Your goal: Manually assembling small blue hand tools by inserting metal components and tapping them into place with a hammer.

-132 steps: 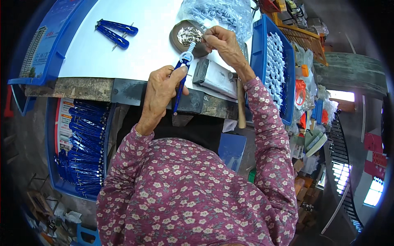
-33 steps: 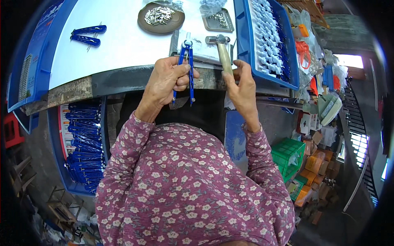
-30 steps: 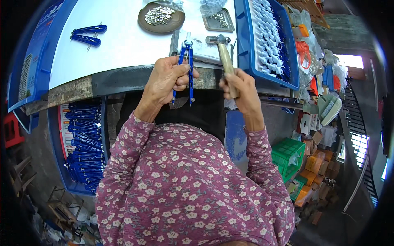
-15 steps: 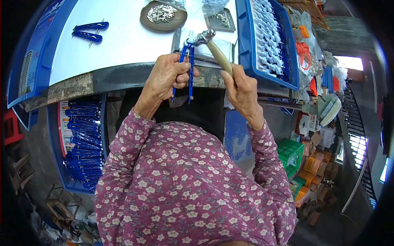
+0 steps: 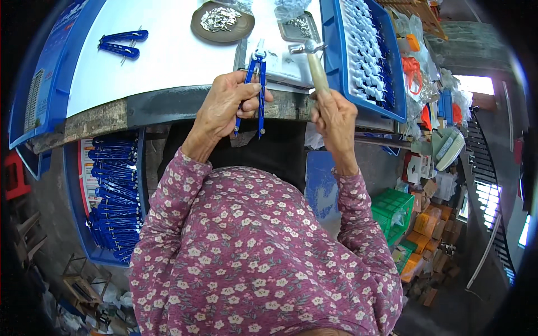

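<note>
My left hand is closed round a blue drawing compass, gripping it by its two legs. The compass has its pale metal head up over the table's front edge and its leg tips pointing down toward my lap. In my right hand is a hammer, held by its light handle. The hammer's metal head stands upright to the right of the compass and apart from it. Under the compass head lies a flat metal block on the white table top.
A brown dish and a small grey tray hold small metal pins. Two blue compasses lie at left. Blue crates hold white parts at right and stacked blue compasses below left. A green crate stands on the floor.
The hammer has moved away from the compass head, to the right, and its handle is now more upright. My left hand and the compass have stayed nearly in place.
</note>
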{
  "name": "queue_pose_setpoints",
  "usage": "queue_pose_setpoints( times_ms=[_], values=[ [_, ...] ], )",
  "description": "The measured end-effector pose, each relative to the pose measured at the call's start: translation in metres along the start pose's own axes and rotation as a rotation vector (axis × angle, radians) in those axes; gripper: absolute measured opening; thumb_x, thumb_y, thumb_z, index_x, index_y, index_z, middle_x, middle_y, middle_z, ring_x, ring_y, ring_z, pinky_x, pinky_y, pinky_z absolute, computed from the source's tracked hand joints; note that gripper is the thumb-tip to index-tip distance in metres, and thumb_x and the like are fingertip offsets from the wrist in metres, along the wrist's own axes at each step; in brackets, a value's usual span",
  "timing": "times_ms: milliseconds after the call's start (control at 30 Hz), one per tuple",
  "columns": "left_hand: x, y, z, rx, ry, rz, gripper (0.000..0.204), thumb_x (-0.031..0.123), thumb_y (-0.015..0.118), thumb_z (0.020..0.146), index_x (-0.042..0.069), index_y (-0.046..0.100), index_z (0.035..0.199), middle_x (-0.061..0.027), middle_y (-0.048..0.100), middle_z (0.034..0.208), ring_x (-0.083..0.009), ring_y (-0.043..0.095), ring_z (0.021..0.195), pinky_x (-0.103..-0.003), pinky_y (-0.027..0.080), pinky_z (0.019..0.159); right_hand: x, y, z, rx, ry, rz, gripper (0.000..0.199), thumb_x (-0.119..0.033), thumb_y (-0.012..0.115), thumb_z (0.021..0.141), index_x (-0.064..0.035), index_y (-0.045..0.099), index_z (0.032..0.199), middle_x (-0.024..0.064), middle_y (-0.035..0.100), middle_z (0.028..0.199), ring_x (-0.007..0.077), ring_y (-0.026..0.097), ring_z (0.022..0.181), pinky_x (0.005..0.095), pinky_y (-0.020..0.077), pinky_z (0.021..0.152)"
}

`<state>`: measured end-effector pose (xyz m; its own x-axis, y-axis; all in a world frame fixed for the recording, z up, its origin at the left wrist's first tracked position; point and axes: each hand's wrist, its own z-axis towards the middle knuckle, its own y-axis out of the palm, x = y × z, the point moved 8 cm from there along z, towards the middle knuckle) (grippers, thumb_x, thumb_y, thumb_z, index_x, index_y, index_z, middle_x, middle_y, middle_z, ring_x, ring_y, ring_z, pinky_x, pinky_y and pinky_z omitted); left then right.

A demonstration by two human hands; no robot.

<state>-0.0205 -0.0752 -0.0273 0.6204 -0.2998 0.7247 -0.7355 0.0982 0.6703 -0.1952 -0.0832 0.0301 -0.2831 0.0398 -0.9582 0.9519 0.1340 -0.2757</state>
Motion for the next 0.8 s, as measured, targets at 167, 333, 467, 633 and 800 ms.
queue_pose_setpoints(
  times_ms=[167,333,467,633,800],
  values=[
    [0.013,0.02,0.004,-0.03,0.02,-0.045,0.015,0.008,0.048,0.087,-0.005,0.049,0.094,-0.0122,0.058,0.079,-0.0028,0.039,0.051,-0.015,0.033,0.043,0.031,-0.001,0.01,-0.132,0.148,0.232,0.03,-0.026,0.048,0.091,0.0028,0.055,0.086,0.0004,0.046,0.053,0.001,0.032,0.038,0.0157,0.0211,0.032],
    [0.022,0.044,0.004,-0.041,0.095,0.131,0.016,0.009,0.045,0.087,-0.004,0.05,0.094,-0.0005,0.048,0.067,-0.0031,0.037,0.053,-0.016,0.031,0.047,-0.025,-0.007,-0.005,0.126,-0.37,-1.029,0.019,-0.02,0.053,0.085,-0.0032,0.053,0.093,0.0143,0.054,0.08,0.0361,0.054,0.073,0.0408,0.0431,0.061],
    [0.021,0.072,0.003,-0.08,0.121,0.207,0.019,0.008,0.045,0.086,-0.005,0.05,0.099,0.0029,0.042,0.062,-0.0029,0.035,0.054,-0.017,0.029,0.048,-0.07,-0.01,-0.018,0.304,-0.593,-0.745,0.012,-0.008,0.056,0.081,0.0007,0.056,0.089,0.014,0.052,0.076,0.0296,0.054,0.067,0.0349,0.0421,0.059],
    [0.021,0.095,0.005,-0.059,0.183,0.388,0.037,0.006,0.05,0.085,-0.004,0.045,0.12,0.0021,0.039,0.08,-0.0031,0.035,0.058,-0.018,0.031,0.05,-0.06,-0.007,-0.003,0.166,-0.369,-0.219,0.014,-0.004,0.061,0.076,0.0043,0.056,0.086,0.008,0.051,0.074,0.0122,0.048,0.059,0.0254,0.0378,0.052],
    [0.02,0.114,0.016,-0.074,0.17,0.412,0.038,0.006,0.05,0.086,-0.003,0.044,0.122,-0.0003,0.039,0.093,-0.0044,0.042,0.065,-0.018,0.036,0.054,-0.067,-0.028,0.0,0.279,-0.47,-0.206,0.013,-0.003,0.061,0.076,0.0046,0.056,0.085,0.0057,0.051,0.069,0.0082,0.046,0.056,0.0246,0.0365,0.049]
  ],
)
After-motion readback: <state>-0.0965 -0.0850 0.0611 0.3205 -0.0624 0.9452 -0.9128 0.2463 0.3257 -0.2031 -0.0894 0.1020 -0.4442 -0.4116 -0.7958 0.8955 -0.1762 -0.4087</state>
